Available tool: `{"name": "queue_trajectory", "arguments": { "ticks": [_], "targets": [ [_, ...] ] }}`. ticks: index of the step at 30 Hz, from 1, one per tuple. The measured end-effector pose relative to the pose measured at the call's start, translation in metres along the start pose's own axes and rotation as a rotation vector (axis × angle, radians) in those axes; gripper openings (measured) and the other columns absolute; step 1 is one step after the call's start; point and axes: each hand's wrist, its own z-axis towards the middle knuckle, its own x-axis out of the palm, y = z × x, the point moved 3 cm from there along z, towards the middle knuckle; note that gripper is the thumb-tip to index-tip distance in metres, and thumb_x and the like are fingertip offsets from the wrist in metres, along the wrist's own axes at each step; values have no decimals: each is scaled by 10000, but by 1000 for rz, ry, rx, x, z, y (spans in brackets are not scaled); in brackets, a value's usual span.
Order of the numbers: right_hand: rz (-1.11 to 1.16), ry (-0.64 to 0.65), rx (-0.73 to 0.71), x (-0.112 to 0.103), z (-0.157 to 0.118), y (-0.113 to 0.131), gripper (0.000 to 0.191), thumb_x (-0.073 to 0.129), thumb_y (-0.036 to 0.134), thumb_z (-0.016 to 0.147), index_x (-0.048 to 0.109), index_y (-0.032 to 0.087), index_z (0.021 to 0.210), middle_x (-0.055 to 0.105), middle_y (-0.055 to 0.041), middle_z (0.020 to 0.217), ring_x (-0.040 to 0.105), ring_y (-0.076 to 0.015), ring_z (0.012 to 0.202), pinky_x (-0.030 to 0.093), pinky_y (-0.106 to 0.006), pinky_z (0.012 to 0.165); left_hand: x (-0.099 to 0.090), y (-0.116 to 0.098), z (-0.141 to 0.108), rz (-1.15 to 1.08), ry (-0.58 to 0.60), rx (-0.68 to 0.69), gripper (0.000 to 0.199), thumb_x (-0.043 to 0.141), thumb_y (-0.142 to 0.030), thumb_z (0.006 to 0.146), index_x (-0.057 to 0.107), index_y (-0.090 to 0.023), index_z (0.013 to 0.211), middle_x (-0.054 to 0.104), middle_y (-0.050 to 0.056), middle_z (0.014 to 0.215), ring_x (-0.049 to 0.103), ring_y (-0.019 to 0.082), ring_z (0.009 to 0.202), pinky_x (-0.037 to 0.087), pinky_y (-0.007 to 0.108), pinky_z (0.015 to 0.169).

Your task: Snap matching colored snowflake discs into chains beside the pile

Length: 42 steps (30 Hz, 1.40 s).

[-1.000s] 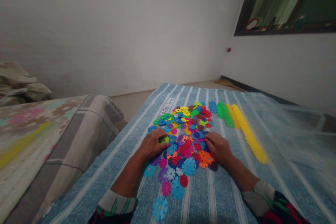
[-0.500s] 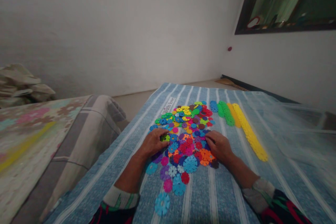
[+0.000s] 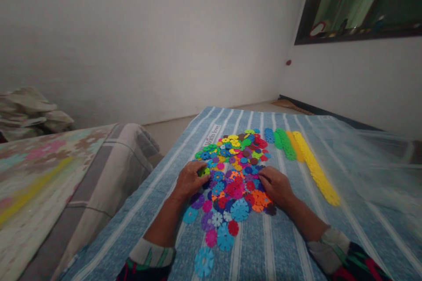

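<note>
A pile of colourful notched discs (image 3: 235, 186) is spread on a blue striped cloth (image 3: 148, 210). At the pile's left edge, my left hand (image 3: 191, 178) pinches a lime green disc (image 3: 205, 171) between thumb and fingers. My right hand (image 3: 275, 184) rests at the pile's right edge, fingers bent together near dark blue and purple discs; what they hold, if anything, is hidden. Orange discs (image 3: 260, 199) lie just beside it. Overlapping rows of yellow (image 3: 316, 169), orange (image 3: 295, 145), green (image 3: 285, 144) and blue discs (image 3: 269, 135) lie beyond on the right.
Clear plastic (image 3: 379, 162), blurry, lies at the right. On the left is a second surface with a flowered cover (image 3: 42, 158) and a grey cloth (image 3: 108, 171). Crumpled fabric (image 3: 29, 112) sits behind it. A window (image 3: 359, 4) is at the upper right.
My left hand has drawn slightly left with the lime green disc, off the pile. My right hand has barely moved. The whole view has shifted slightly.
</note>
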Motion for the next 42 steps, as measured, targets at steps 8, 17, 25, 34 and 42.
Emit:
{"name": "queue_trajectory", "arguments": {
  "ticks": [8, 17, 25, 34, 42],
  "targets": [
    [-39, 5, -19, -1, 3, 3, 220, 488, 181, 907, 683, 224, 813, 670, -52, 791, 627, -194, 773, 492, -301, 706, 1, -4, 0, -7, -13, 27, 271, 625, -447, 713, 718, -215, 819, 716, 48, 846, 635, 228, 844, 495, 345, 787],
    [-10, 14, -10, 3, 3, 0, 191, 506, 185, 905, 682, 226, 843, 672, -54, 808, 630, -203, 799, 493, -309, 731, 4, -9, 0, -42, -25, 35, 272, 632, -445, 726, 719, -204, 817, 721, 61, 846, 640, 235, 839, 493, 357, 781],
    [37, 21, 20, 2, 5, 2, 178, 522, 194, 903, 681, 226, 829, 672, -44, 803, 626, -193, 793, 485, -300, 738, 4, -11, 0, -10, -27, 5, 284, 629, -467, 731, 707, -206, 812, 712, 51, 833, 637, 237, 817, 492, 354, 763],
    [69, 33, 51, 2, 8, 4, 146, 562, 158, 874, 685, 207, 813, 666, -37, 797, 614, -183, 801, 456, -282, 749, 7, -11, 1, 17, 0, -22, 352, 605, -509, 740, 702, -191, 857, 714, 72, 890, 631, 250, 866, 486, 363, 790],
    [78, 39, 57, 3, 8, 3, 151, 555, 157, 876, 681, 204, 809, 665, -46, 810, 604, -181, 811, 441, -275, 760, 9, -16, 0, 39, 30, -17, 344, 588, -499, 751, 710, -195, 858, 710, 57, 861, 635, 242, 862, 488, 347, 784]
  ]
}}
